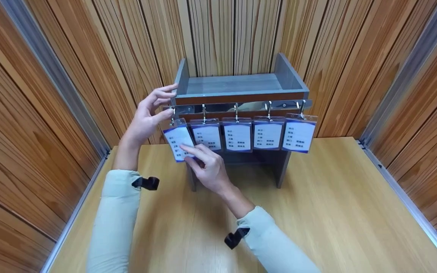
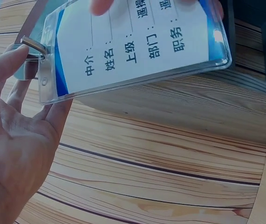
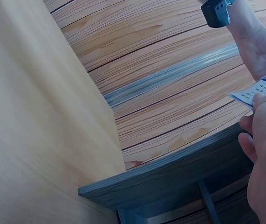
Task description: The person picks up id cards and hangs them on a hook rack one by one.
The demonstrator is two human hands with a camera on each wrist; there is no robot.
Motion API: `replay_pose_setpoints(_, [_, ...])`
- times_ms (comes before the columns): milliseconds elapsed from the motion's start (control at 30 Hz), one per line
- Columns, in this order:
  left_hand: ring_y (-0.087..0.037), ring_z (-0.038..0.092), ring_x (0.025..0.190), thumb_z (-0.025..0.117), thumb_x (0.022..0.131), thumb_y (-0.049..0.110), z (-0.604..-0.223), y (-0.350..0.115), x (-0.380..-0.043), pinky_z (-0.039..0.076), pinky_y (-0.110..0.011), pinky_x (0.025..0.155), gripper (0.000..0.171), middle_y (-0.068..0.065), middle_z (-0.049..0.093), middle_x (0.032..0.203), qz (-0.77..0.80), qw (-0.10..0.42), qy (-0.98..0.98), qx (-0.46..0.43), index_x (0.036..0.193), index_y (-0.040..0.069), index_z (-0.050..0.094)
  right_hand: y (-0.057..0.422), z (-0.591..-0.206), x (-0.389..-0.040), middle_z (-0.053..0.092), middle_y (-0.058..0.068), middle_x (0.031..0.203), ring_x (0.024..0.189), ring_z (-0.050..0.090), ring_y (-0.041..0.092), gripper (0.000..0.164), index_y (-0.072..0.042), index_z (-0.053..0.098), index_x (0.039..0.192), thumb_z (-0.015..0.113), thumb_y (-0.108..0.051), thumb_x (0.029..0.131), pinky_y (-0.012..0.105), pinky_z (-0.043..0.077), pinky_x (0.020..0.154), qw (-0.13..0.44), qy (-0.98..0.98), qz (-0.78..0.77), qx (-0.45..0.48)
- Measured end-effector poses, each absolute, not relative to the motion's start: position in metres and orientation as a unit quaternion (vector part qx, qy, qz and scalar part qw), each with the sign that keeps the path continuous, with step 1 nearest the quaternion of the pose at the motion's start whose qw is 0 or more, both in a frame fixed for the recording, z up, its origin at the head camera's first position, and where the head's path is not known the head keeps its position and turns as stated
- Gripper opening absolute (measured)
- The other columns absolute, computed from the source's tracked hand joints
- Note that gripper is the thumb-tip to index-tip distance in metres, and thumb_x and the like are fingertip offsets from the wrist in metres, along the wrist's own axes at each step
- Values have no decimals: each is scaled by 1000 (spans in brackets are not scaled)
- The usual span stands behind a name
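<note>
Five hooks would exceed what I count, so several clear badge holders hang in a row; the leftmost badge holder tilts, its lower end swung left. My right hand pinches its lower right edge between thumb and fingers. At the left end of the clear hook rail, my left hand grips with the thumb in front, beside the metal hook, and fingers behind. Its other fingertips touch the shelf's side. In the left wrist view the badge's printed card faces the camera, its top edge at the hook.
A grey shelf unit stands on the wooden table against slatted wooden walls. Other badge holders hang close beside the tilted one, along the shelf's front. Metal strips edge the table on both sides.
</note>
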State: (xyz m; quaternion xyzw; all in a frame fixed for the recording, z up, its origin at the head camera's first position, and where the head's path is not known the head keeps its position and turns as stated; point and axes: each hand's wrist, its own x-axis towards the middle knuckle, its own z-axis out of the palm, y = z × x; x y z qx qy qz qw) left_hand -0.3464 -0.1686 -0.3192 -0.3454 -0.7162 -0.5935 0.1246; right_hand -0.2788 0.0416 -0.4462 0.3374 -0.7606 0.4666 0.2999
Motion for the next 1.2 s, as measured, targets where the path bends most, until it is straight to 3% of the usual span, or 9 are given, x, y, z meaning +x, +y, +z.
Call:
replay_pose_setpoints(200, [-41,46,160,61,108,2,-322,-166,-343,31,-72,132,35,-16,51,176,-610,126,-705,-340,142,-5,61,52,-457,-273,83,11,126,108,79,23,32,-12,81,138,76,-9,106,29,67,90,259,-769,471,345])
replay_pose_setpoints(400, [-40,48,157,60,108,3,-324,-162,-340,31,-75,132,32,-14,50,177,-620,126,-699,-333,140,1,65,64,-468,-265,83,10,129,107,78,22,33,-13,81,139,77,-10,107,28,67,89,223,-774,476,352])
replay_pose_setpoints(533, [-40,49,157,60,108,4,-324,-162,-340,30,-73,133,32,-14,50,177,-618,133,-700,-334,140,2,65,71,-473,-263,82,11,130,108,80,26,36,-9,79,141,78,-7,105,33,68,85,222,-770,479,359])
replay_pose_setpoints(667, [-40,47,160,60,108,4,-323,-163,-340,28,-71,134,33,-14,51,177,-611,141,-705,-331,141,1,65,77,-475,-261,80,14,136,110,82,27,40,-9,77,143,80,-6,104,31,68,81,212,-770,482,360])
replay_pose_setpoints(833, [-39,49,157,59,109,3,-324,-162,-340,30,-71,134,33,-15,50,177,-616,141,-702,-329,141,-1,64,86,-480,-257,80,14,137,112,82,29,39,-7,79,140,81,-3,101,29,68,88,207,-766,477,377])
replay_pose_setpoints(1200, [-37,48,161,59,110,-1,-322,-159,-334,29,-68,137,38,-12,49,179,-600,153,-720,-312,147,-1,63,121,-502,-253,85,10,132,121,81,30,34,-8,82,135,81,-3,101,38,66,107,193,-772,462,392])
